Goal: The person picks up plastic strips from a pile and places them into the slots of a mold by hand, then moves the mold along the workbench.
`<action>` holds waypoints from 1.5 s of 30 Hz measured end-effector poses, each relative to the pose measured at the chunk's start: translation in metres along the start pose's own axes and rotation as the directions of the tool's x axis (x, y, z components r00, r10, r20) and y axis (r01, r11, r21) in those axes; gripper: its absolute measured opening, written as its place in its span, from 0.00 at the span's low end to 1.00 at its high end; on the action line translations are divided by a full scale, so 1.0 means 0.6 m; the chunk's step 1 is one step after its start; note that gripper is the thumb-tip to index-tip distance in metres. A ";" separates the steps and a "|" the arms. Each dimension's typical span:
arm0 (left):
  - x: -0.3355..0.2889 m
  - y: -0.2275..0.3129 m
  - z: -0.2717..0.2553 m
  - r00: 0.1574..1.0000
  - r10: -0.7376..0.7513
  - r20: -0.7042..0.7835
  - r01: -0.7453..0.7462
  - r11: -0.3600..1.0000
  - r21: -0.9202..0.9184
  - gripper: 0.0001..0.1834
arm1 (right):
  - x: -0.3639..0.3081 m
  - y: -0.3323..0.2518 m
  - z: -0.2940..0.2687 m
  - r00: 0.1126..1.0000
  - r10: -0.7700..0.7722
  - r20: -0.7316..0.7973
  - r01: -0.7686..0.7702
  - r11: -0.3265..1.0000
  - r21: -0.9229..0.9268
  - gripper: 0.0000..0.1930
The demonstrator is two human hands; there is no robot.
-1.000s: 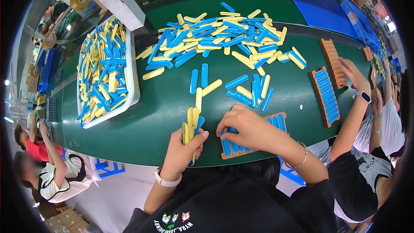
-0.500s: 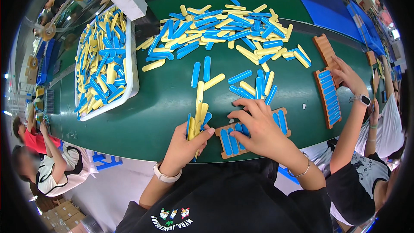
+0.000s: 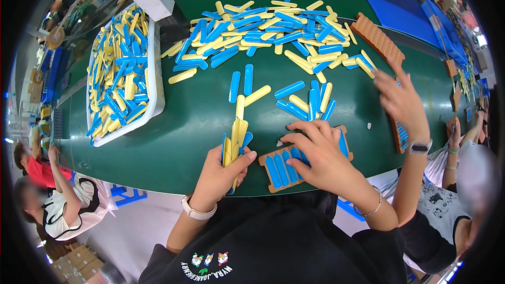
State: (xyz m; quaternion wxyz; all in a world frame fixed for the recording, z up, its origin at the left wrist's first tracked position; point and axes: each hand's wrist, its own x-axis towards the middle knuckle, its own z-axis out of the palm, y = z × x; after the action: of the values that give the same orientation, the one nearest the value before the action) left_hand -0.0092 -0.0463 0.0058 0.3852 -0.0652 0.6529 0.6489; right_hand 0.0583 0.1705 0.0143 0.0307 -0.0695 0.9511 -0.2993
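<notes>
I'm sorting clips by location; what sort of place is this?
Probably a factory assembly line: loose blue and yellow strips pile up on a long green work surface, a white bin holds many more, and a co-worker works alongside.

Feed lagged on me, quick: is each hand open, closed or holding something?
Left hand: closed, holding yellow and blue strips.
Right hand: loosely curled over the brown tray of blue pieces; whether it holds one cannot be told.
</notes>
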 end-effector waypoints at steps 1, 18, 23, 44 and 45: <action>0.001 -0.001 -0.002 1.000 0.005 0.015 -0.005 1.000 -0.020 0.10 | 0.002 -0.002 -0.002 1.000 0.025 -0.012 -0.025 1.000 -0.002 0.20; -0.005 -0.002 -0.004 0.999 0.030 0.012 -0.028 0.996 -0.089 0.08 | -0.063 0.031 -0.060 1.000 -0.012 0.014 0.013 0.995 -0.096 0.31; -0.003 -0.004 -0.005 0.999 0.035 0.019 -0.034 0.997 -0.075 0.07 | -0.092 0.024 -0.033 0.995 -0.094 -0.036 0.079 0.948 -0.310 0.23; 0.002 -0.004 0.000 1.000 0.005 -0.024 -0.007 0.994 -0.111 0.08 | -0.128 0.065 -0.014 0.999 -0.037 -0.039 0.022 0.938 -0.345 0.31; 0.002 -0.003 -0.001 1.000 0.008 -0.021 -0.010 0.994 -0.105 0.08 | -0.128 0.065 -0.016 0.999 -0.037 -0.039 0.021 0.939 -0.344 0.31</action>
State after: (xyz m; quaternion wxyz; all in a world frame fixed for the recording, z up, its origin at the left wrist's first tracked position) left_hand -0.0092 -0.0463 0.0032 0.3716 -0.0891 0.6221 0.6834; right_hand 0.1287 0.2193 0.0010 -0.0077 -0.0809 0.9881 -0.1305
